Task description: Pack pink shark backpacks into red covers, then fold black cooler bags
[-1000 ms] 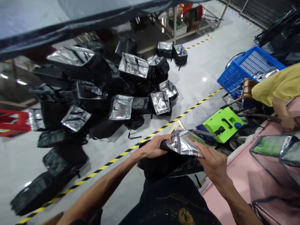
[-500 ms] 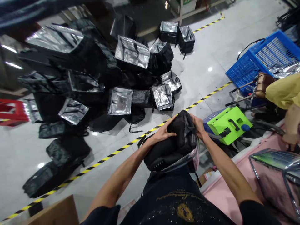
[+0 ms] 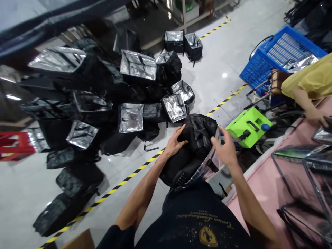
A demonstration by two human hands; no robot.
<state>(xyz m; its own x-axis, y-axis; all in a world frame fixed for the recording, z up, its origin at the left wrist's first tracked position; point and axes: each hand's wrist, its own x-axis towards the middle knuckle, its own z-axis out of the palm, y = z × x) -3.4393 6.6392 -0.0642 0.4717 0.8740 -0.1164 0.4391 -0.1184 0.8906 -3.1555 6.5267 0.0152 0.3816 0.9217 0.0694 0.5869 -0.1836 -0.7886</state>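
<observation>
A black backpack-like bag (image 3: 190,152) is held up against my body, with a clear plastic edge along its right side. My left hand (image 3: 175,142) grips the bag's left side, its thumb lying across the black fabric and its fingers along the upper edge. Beside the right edge, my right hand (image 3: 226,148) has its thumb and fingers apart and holds nothing. Whether its fingertips brush the clear plastic, I cannot tell.
Several black bags with silver linings (image 3: 131,117) lie piled on the floor. Yellow-black tape (image 3: 129,176) crosses it. Rightward are a blue crate (image 3: 269,69), a bright green case (image 3: 249,128), a pink-topped table (image 3: 261,180) with clear-panelled pieces, and a co-worker's yellow sleeve (image 3: 303,77).
My right hand has come off the bag's far right side and opened next to the clear plastic edge. The bag has turned slightly, and my left hand stays on it.
</observation>
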